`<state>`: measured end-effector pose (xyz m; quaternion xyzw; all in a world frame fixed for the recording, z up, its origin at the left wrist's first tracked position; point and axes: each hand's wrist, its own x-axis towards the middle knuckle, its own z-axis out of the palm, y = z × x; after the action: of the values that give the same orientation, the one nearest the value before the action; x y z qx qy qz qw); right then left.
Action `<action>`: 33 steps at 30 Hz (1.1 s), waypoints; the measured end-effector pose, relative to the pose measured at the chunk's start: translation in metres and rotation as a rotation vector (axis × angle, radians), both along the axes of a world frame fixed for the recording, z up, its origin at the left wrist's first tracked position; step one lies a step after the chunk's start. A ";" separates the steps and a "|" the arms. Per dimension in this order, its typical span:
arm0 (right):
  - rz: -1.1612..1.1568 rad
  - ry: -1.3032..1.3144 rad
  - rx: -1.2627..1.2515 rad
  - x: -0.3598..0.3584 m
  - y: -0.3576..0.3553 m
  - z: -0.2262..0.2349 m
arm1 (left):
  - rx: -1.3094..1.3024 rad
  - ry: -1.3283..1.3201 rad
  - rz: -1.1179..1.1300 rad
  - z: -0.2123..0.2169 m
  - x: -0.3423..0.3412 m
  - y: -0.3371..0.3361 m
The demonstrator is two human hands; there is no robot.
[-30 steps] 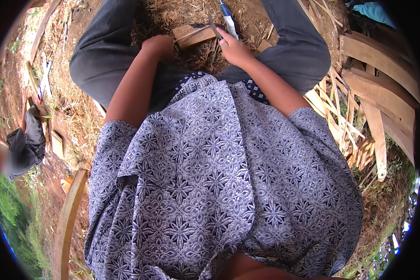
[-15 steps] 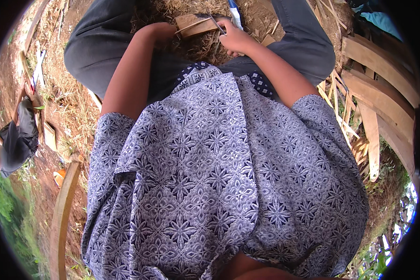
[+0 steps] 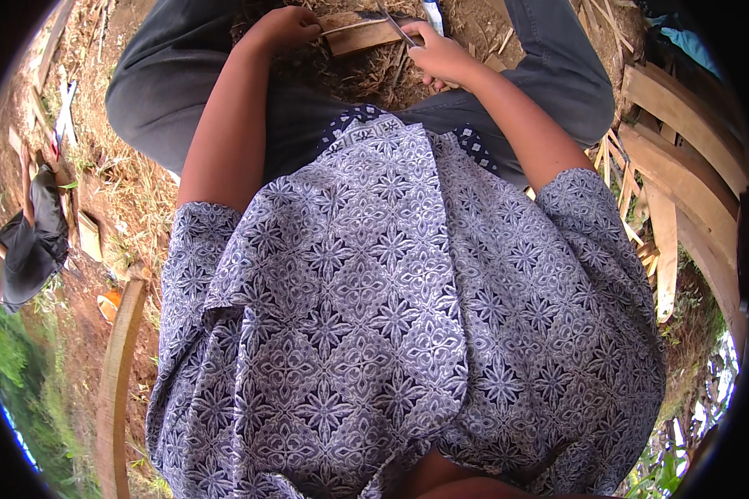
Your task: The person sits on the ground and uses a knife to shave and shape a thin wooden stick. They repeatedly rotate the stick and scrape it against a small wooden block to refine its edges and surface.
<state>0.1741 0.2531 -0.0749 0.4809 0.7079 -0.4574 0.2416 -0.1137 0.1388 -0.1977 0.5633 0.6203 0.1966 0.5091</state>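
My right hand (image 3: 441, 58) is closed round the handle of a knife (image 3: 398, 23), its narrow metal blade pointing up and to the left. Curled at the left, my left hand (image 3: 287, 28) grips one end of a thin wooden stick (image 3: 351, 28), mostly hidden by the fingers. Under the stick and between my hands lies a wooden block (image 3: 366, 41) on the ground, between my legs. The knife blade is above the right end of that block.
A blue and white object (image 3: 432, 15) lies beyond my right hand. Curved planks (image 3: 682, 158) and split sticks are heaped at the right. A long board (image 3: 118, 374) stands at the lower left, near an orange thing (image 3: 108, 306). Another person (image 3: 37, 233) sits far left.
My right hand with the knife has shifted right and slightly down. My left hand has risen a little, and the stick's visible part looks shorter. The view has tilted slightly.
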 end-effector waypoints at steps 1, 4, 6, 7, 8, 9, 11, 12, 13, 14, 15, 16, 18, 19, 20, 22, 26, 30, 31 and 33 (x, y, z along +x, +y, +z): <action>-0.006 0.010 -0.015 -0.001 0.000 0.000 | 0.168 0.195 0.075 -0.006 0.011 -0.008; -0.038 0.035 -0.028 -0.001 -0.003 -0.004 | 0.216 0.240 -0.021 -0.007 0.018 -0.008; -0.070 0.056 -0.003 0.004 -0.005 -0.015 | 0.220 0.336 -0.006 -0.003 0.026 -0.006; -0.092 0.080 0.014 0.008 -0.004 -0.022 | 0.222 0.384 0.001 -0.001 0.030 -0.005; -0.113 0.106 0.030 0.009 -0.002 -0.026 | 0.234 0.362 -0.005 0.000 0.031 -0.005; -0.133 0.132 0.047 0.011 -0.001 -0.030 | 0.246 0.340 -0.010 -0.001 0.032 -0.005; -0.132 0.181 0.053 0.014 0.001 -0.031 | 0.240 0.287 -0.014 0.001 0.035 -0.005; -0.131 0.204 0.056 0.013 0.002 -0.028 | 0.223 0.257 -0.012 0.004 0.037 -0.005; -0.139 0.214 0.041 0.012 0.002 -0.026 | 0.205 0.227 -0.010 0.005 0.038 -0.005; -0.144 0.225 0.026 0.009 0.001 -0.023 | 0.198 0.205 -0.014 0.006 0.038 -0.005; -0.150 0.237 0.011 0.007 -0.001 -0.020 | 0.192 0.184 -0.019 0.006 0.038 -0.005; -0.124 0.247 0.008 0.006 -0.003 -0.020 | 0.185 0.162 -0.023 0.006 0.039 -0.004; -0.069 0.269 -0.002 0.004 -0.007 -0.019 | 0.164 0.171 -0.017 0.006 0.038 -0.004; -0.066 0.240 -0.024 0.003 -0.007 -0.019 | 0.154 0.175 -0.014 0.005 0.038 -0.004; -0.063 0.214 -0.048 0.001 -0.006 -0.016 | 0.106 0.185 0.001 0.006 0.037 -0.003; -0.067 0.154 -0.081 -0.002 -0.006 -0.011 | 0.009 0.204 0.030 0.007 0.037 0.000; -0.057 0.076 -0.061 -0.013 -0.005 0.001 | -0.032 0.260 0.043 0.005 0.035 0.006; -0.048 0.081 -0.038 -0.004 0.002 -0.008 | 0.065 0.179 0.087 -0.014 0.037 0.003; -0.065 0.092 -0.055 -0.003 0.004 -0.009 | 0.123 0.144 0.114 -0.023 0.037 0.000; -0.115 0.069 -0.065 -0.003 0.005 -0.005 | 0.066 0.077 0.010 -0.018 0.037 0.005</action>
<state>0.1714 0.2580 -0.0802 0.4966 0.6718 -0.5097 0.2056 -0.0765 0.1440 -0.2159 0.5838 0.6355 0.1975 0.4652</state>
